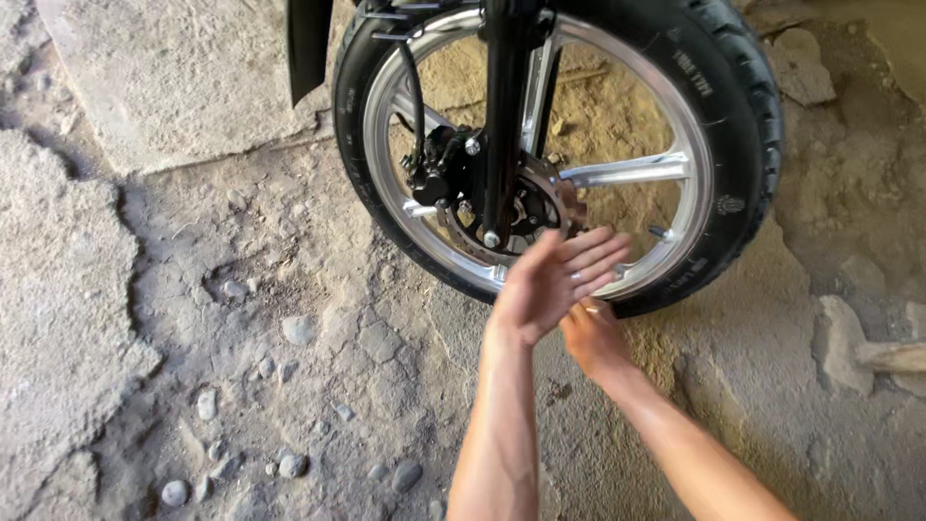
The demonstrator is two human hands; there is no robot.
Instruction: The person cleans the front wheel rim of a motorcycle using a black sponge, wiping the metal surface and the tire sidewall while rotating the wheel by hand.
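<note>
A motorcycle front wheel (709,125) stands on rough ground, with a black tyre, silver spoked rim, brake disc (550,198) and black caliper (439,169) on the fork leg (502,106). My left hand (555,280) is raised in front of the wheel's lower rim, palm up and fingers stretched apart, holding nothing. My right hand (593,338) sits just below and behind it, near the tyre's bottom. The left hand covers the right hand's fingertips, so whether they grip anything is hidden.
The ground is cracked concrete (68,289) with packed dirt and several small pebbles (297,330). A black mudguard tip (309,43) hangs at the wheel's upper left. Broken stone pieces (844,342) lie to the right, and sandy earth shows behind the spokes.
</note>
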